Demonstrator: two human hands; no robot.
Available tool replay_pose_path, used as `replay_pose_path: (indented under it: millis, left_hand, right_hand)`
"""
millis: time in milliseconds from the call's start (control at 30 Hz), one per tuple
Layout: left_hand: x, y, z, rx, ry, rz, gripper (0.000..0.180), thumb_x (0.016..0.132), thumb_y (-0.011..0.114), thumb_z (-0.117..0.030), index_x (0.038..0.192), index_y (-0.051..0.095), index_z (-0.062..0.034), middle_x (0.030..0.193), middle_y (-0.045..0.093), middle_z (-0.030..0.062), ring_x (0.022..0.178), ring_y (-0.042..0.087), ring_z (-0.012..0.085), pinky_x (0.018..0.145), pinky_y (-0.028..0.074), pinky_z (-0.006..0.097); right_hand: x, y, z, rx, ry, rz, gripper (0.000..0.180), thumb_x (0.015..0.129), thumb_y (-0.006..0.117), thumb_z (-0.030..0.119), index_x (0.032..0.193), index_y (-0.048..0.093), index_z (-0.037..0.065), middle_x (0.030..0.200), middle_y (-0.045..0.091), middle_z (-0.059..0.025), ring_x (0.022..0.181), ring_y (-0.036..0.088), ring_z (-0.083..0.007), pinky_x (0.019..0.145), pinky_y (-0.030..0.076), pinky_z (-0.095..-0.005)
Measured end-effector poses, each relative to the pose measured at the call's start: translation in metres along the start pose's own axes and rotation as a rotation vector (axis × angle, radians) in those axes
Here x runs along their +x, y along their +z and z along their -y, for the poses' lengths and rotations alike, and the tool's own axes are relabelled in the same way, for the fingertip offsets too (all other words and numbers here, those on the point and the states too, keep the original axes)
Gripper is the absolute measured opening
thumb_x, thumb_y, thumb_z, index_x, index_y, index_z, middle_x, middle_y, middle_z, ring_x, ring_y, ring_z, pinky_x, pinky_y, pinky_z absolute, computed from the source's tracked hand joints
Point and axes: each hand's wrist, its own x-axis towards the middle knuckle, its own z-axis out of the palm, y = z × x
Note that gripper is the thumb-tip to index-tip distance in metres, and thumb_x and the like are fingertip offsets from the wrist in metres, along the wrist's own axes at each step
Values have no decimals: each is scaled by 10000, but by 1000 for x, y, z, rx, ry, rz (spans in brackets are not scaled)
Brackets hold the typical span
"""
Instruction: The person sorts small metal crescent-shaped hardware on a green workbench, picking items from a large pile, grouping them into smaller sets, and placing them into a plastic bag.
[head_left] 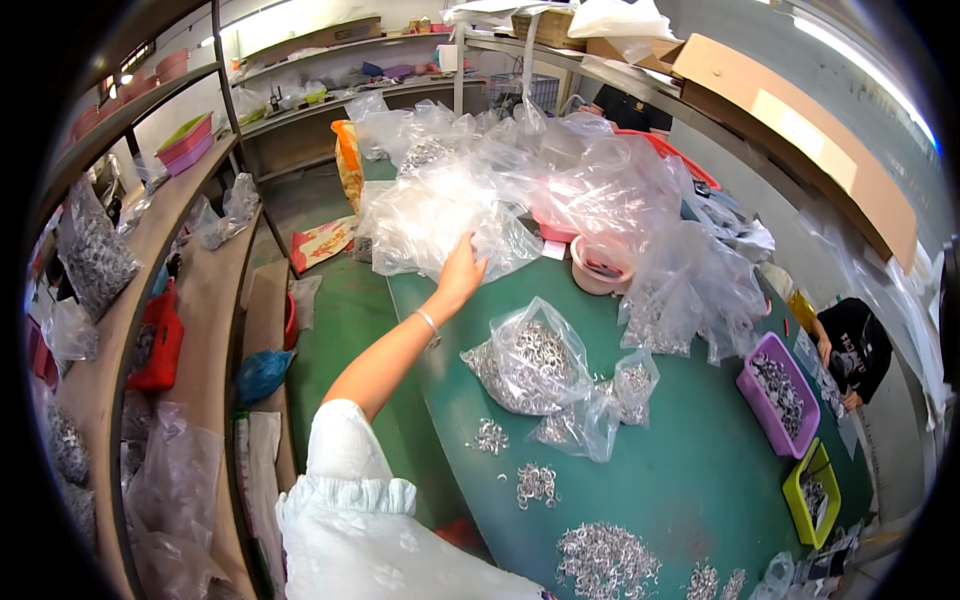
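My left hand, with a bracelet at the wrist, reaches over the table's far left part. Its fingertips are at a heap of clear plastic bags, and the thumb stands apart from the fingers. Whether it grips any plastic is hard to make out. My right hand is out of view. Nearer on the green table lie a clear bag of small silvery metal rings and a smaller bag of them. Loose piles of metal parts lie along the near side.
A pink bucket stands beside the bag heap. A purple basket and a yellow-green basket hold metal parts at the right. Wooden shelves with bags and bins line the left. A person in black sits at the right edge.
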Motion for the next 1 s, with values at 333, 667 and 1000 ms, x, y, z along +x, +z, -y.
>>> replay_pose_path:
  millis: [333,667,1000]
  left_hand:
    - [122,52,0,567,91,-331,330,793,704,-164,1084,616,-35,1167,531,174,1118,484,342,907,438,457]
    - [172,9,37,-87,64,-907,69,855,617,-48,880,610,16,939,562,159,892,562,322,811,452,404]
    - [161,-34,132,257,-130,-392,366,738,573,-38,1100,625,-17,1145,546,231,1126,494,384,994,390,437]
  right_hand:
    - [25,4,17,-271,-140,48,302,916,615,252,792,661,-20,712,618,-201,647,593,-369,599,479,-429]
    - [24,5,17,-312,-63,43,312,907,627,256,766,657,-21,633,609,-194,537,567,-345,530,461,-422]
    - [25,21,10,-277,7,74,309,898,646,252,788,660,-36,650,616,-199,533,555,-331,530,456,-414]
